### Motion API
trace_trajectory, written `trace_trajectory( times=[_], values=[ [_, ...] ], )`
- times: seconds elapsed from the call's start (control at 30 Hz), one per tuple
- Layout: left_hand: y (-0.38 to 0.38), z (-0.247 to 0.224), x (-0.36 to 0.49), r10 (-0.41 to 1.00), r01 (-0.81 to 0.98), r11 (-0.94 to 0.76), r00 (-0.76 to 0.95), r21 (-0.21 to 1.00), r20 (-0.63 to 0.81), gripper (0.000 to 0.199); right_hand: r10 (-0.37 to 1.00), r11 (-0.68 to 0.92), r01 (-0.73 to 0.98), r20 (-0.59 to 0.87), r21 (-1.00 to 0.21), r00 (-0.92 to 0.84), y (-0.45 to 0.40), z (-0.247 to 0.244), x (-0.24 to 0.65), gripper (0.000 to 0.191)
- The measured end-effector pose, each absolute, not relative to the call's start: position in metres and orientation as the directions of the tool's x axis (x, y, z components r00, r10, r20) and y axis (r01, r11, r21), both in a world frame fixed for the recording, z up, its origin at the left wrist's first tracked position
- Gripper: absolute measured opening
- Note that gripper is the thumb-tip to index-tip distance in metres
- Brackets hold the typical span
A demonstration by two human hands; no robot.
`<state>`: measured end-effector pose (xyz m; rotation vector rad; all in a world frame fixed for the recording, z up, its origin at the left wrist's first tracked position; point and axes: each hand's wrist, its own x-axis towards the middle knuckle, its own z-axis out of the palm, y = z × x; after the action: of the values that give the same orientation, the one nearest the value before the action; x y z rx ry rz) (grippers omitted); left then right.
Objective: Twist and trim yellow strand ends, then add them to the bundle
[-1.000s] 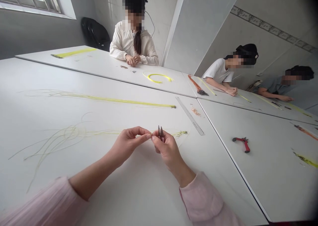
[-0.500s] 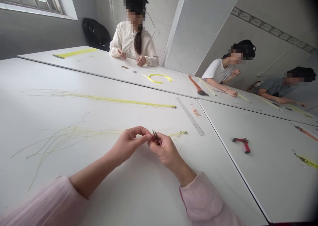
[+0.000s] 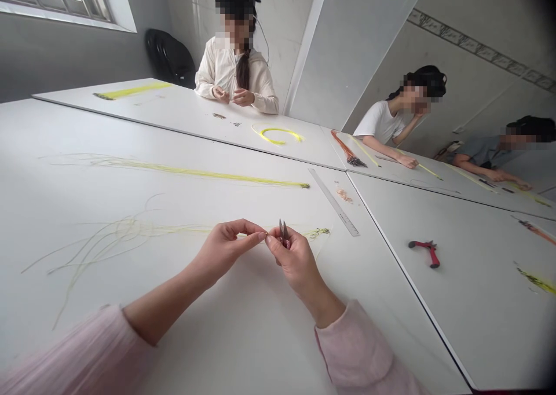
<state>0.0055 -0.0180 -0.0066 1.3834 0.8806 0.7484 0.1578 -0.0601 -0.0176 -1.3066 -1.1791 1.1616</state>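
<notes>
My left hand [image 3: 232, 247] is closed in a pinch, thumb against forefinger, on something too small to name. Its fingertips meet those of my right hand [image 3: 293, 256], which grips a pair of small scissors [image 3: 284, 233] with the blades pointing up and slightly apart. Behind both hands lies a loose bundle of thin pale-yellow lines [image 3: 130, 228], fanned out at the left. At its right end is a cluster of small dark hook-like pieces [image 3: 320, 231]. Farther back, a straighter yellow bundle [image 3: 226, 178] ends in a similar dark cluster.
A clear ruler [image 3: 334, 203] lies beside a small pile of beige bits [image 3: 344, 195]. Red-handled pliers [image 3: 428, 252] rest on the right-hand table. Across the tables, three people work among a yellow coil [image 3: 278, 135] and an orange bundle [image 3: 345, 149].
My right hand has turned, so the scissors stand more upright and a little farther right. The fingertips of both hands stay together. The person opposite has brought their hands closer together.
</notes>
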Motion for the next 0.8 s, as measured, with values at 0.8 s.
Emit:
trace_trajectory(
  times=[0.8],
  values=[
    [-0.019, 0.007, 0.001, 0.887, 0.155, -0.009, 0.458, 0.988, -0.064, 0.018, 0.991, 0.103, 0.371, 0.063, -0.923, -0.118, -0.070, -0.011, 0.158, 0.022]
  ],
)
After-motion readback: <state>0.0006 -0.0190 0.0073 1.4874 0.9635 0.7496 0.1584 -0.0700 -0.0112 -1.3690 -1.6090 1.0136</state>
